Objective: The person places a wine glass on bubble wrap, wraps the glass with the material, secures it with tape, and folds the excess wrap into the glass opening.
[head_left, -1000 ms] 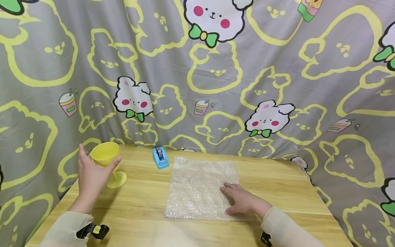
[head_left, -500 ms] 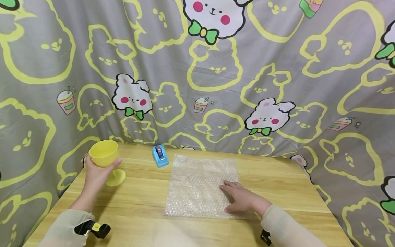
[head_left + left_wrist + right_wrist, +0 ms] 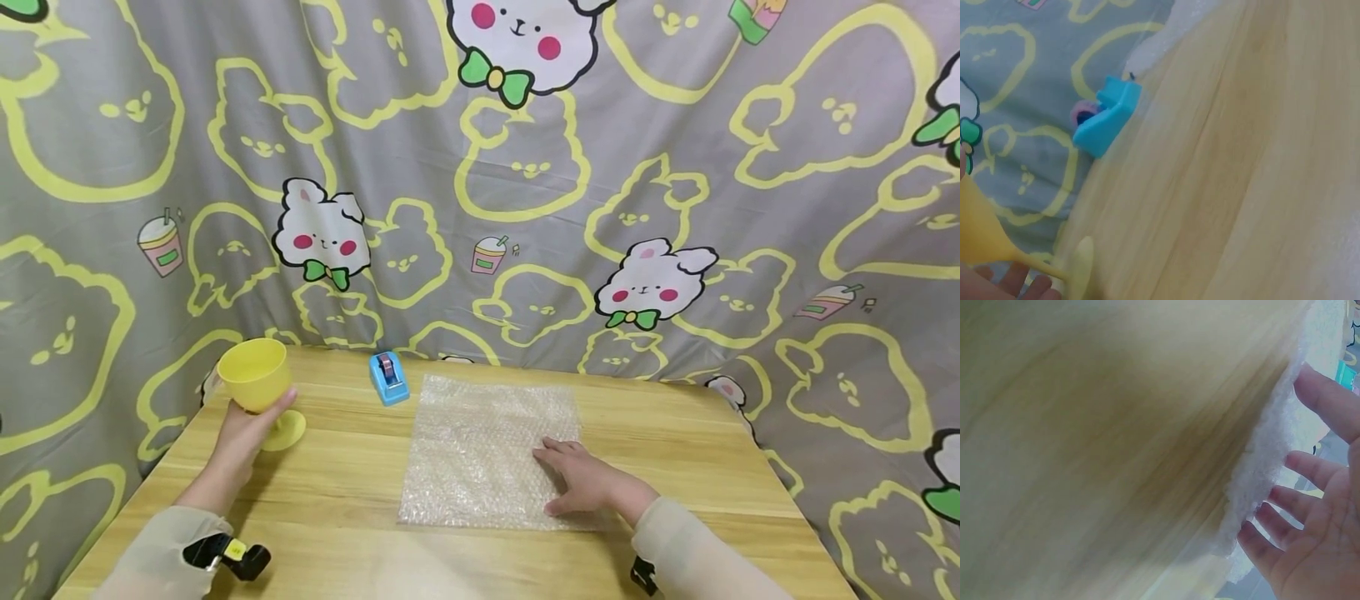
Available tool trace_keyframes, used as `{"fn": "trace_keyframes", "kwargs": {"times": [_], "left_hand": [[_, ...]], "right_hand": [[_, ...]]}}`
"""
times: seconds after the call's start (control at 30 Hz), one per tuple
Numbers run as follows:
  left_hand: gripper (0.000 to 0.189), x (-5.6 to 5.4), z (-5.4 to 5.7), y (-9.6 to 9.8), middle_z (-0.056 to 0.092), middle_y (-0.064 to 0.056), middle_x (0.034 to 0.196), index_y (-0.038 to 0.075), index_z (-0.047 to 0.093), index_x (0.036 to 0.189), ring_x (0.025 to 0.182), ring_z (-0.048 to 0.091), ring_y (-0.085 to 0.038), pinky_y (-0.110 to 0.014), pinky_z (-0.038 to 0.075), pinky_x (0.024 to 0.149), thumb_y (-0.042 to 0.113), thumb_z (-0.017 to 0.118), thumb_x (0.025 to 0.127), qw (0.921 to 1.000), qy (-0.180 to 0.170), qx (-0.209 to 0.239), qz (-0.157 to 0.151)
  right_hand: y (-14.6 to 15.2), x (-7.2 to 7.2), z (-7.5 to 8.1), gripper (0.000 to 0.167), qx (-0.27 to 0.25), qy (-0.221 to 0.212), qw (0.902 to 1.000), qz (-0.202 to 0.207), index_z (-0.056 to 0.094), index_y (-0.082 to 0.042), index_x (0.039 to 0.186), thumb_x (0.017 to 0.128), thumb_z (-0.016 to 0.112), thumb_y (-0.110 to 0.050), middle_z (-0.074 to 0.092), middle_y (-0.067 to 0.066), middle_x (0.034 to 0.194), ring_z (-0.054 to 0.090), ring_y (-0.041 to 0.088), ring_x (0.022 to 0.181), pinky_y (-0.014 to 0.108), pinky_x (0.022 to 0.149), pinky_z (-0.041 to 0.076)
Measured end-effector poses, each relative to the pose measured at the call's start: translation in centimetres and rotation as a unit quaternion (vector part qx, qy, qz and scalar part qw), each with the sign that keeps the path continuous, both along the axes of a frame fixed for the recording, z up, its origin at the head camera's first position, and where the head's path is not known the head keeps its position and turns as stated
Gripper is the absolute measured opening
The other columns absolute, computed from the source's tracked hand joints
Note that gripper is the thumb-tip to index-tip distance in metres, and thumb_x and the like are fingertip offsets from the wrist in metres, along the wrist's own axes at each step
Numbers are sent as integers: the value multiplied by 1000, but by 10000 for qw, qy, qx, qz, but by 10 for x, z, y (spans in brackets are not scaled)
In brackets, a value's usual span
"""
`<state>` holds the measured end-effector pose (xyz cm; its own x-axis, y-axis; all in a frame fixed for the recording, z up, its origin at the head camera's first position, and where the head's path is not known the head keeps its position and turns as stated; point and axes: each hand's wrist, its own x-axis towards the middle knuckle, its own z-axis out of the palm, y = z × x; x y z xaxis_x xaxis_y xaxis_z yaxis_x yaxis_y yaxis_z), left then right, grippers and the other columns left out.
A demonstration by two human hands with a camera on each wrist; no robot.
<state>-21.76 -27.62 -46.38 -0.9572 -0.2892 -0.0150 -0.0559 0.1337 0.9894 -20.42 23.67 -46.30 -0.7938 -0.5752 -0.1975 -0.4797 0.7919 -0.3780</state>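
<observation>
A yellow plastic goblet (image 3: 253, 377) stands upright at the table's far left. My left hand (image 3: 242, 440) holds it from the near side, thumb and fingers around the stem just under the bowl. In the left wrist view, the goblet (image 3: 982, 225) shows its stem and round foot, with fingers (image 3: 1036, 289) behind the stem. A square sheet of bubble wrap (image 3: 480, 458) lies flat in mid-table. My right hand (image 3: 588, 485) rests on its right side, fingers spread. In the right wrist view, the fingertips touch the bubble wrap (image 3: 1263, 456), and the palm of that hand (image 3: 1319, 540) faces the camera.
A blue tape dispenser (image 3: 390, 379) sits near the table's back edge, between the goblet and the bubble wrap. A grey patterned curtain (image 3: 420, 167) hangs behind and beside the wooden table (image 3: 330, 508).
My left hand has closed around the goblet and slid down from beside the bowl to the stem. The goblet has hardly moved. My right hand stays on the bubble wrap.
</observation>
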Motion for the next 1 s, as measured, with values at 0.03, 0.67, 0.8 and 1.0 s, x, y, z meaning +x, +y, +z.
{"fn": "trace_keyframes", "kwargs": {"times": [0.03,0.67,0.8,1.0], "left_hand": [[35,0,0,0,49,18,110,36,45,119,103,44,-1,-27,32,98,39,69,95,9998,-176,119,-50],[52,6,2,5,42,10,124,20,40,135,112,42,-2,-40,35,113,46,64,96,9950,-667,423,-610],[68,6,5,8,44,8,126,6,35,144,108,46,5,-43,35,113,44,65,96,9953,-643,235,-681],[70,8,4,9,48,7,122,0,34,145,99,51,11,-16,48,90,40,65,97,9956,-405,-198,-822]], "right_hand": [[0,0,0,87,-1,-8,10000,-5,45,2,146,77,87,-31,33,31,154,32,52,138,62,110,31],[-1,1,2,87,-19,-133,9999,0,44,3,146,77,87,-28,31,32,154,29,53,140,64,114,23],[-1,1,1,87,-12,-123,9999,-14,44,3,146,77,87,-29,31,32,154,29,53,139,64,113,24],[-1,2,2,87,-23,-152,9999,-17,44,4,146,78,87,-29,31,32,154,29,53,140,64,113,24]]}}
